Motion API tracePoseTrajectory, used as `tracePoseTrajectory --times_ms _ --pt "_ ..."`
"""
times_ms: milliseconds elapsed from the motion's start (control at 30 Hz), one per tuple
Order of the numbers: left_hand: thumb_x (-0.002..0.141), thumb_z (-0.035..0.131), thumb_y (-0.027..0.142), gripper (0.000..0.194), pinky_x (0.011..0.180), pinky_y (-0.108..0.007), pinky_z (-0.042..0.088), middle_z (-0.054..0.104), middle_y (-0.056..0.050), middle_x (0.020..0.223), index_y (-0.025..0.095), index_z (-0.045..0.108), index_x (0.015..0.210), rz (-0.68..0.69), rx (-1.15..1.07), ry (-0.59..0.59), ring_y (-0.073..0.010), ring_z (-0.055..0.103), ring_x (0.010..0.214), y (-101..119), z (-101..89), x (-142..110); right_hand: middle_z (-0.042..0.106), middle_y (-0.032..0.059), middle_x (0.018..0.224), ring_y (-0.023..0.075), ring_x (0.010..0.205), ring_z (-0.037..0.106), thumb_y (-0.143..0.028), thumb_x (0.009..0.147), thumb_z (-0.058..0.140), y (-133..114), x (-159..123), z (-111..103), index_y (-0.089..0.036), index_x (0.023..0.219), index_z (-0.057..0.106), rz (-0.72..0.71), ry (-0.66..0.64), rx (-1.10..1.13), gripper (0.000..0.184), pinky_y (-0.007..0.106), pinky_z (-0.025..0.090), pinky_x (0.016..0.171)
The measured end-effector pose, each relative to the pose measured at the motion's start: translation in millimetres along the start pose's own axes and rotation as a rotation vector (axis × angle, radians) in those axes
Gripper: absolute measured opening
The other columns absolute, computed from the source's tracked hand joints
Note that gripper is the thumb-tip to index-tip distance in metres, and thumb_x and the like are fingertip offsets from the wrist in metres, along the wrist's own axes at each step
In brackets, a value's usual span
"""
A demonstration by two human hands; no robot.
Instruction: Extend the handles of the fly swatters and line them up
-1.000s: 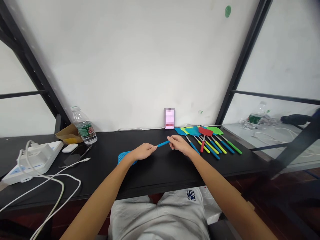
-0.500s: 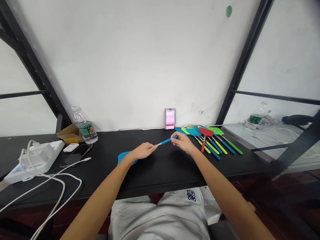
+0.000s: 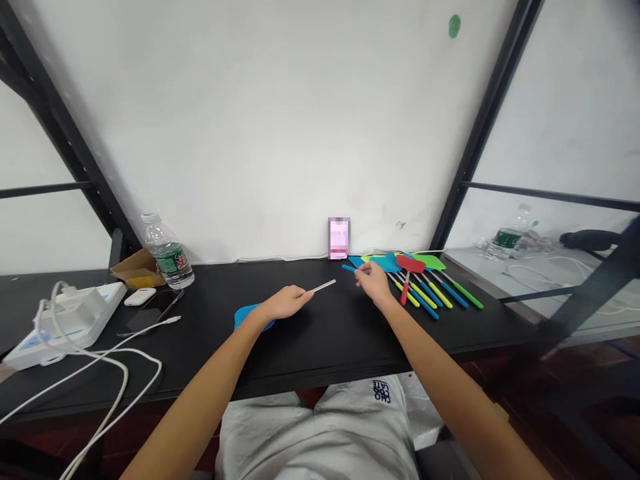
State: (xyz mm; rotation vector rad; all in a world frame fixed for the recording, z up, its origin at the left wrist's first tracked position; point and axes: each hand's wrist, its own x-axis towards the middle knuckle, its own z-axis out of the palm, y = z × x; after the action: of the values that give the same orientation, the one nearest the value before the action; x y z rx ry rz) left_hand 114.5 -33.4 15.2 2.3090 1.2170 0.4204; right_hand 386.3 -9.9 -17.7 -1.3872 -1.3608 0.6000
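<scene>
My left hand (image 3: 287,302) is closed around the metal shaft of a blue fly swatter (image 3: 245,313), whose perforated head shows behind my wrist at the left. The bare silver rod (image 3: 326,286) sticks out past my thumb, pointing right. Pinched in my right hand (image 3: 371,279) is a blue handle sleeve (image 3: 349,268), apart from the rod; part of it is hidden by my fingers. Just right of that hand lies a fanned row of fly swatters (image 3: 425,287) in blue, yellow, green and red.
A lit phone (image 3: 339,239) leans on the wall. At the left are a water bottle (image 3: 171,257), a cardboard box (image 3: 140,268), a white case (image 3: 140,297), a dark phone (image 3: 153,311), and a power strip (image 3: 70,327) with loose white cables. Black frame posts rise at both sides.
The blue handle sleeve has come off the rod and moved right with my right hand, baring the silver end. My left hand has stayed almost in place.
</scene>
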Motion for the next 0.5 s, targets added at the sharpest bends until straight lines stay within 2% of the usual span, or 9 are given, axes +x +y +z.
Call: tracePoseTrajectory --times_ms 67,200,333,500 --pt "0.085 0.031 0.068 0.058 0.057 -0.027 0.030 0.046 0.000 0.060 0.018 0.044 0.060 -0.004 -0.004 -0.005 -0.0144 0.042 0.059 2 -0.4 0 0.057 0.0004 0.068 0.0153 0.062 0.054 -0.028 0.072 0.063 1 -5 7 -0.021 0.077 0.051 -0.069 0.027 -0.229 0.014 0.026 0.037 0.056" --pt "0.086 0.030 0.067 0.058 0.058 -0.027 0.031 0.050 -0.001 0.062 0.017 0.046 0.061 0.004 0.007 -0.019 -0.0151 0.045 0.061 3 -0.6 0 0.060 0.0016 0.072 0.0169 0.071 0.054 -0.021 0.072 0.064 0 -14 19 -0.021 0.075 0.053 -0.210 -0.076 -0.474 0.012 0.027 0.035 0.061" --pt "0.085 0.030 0.069 0.059 0.057 -0.027 0.031 0.049 -0.001 0.061 0.018 0.047 0.061 0.009 -0.001 -0.016 -0.0149 0.044 0.059 1 0.3 0 0.060 0.0036 0.080 0.0177 0.078 0.054 -0.018 0.072 0.065 2 -14 22 -0.021 0.077 0.052 -0.219 -0.084 -0.571 0.014 0.027 0.033 0.063" --pt "0.085 0.029 0.069 0.059 0.058 -0.027 0.031 0.049 -0.001 0.061 0.018 0.047 0.062 0.008 0.008 -0.016 -0.0154 0.045 0.060 0 1.2 1 0.059 0.0037 0.081 0.0177 0.078 0.053 -0.020 0.073 0.065 3 -13 20 -0.020 0.078 0.051 -0.208 -0.094 -0.580 0.015 0.027 0.033 0.064"
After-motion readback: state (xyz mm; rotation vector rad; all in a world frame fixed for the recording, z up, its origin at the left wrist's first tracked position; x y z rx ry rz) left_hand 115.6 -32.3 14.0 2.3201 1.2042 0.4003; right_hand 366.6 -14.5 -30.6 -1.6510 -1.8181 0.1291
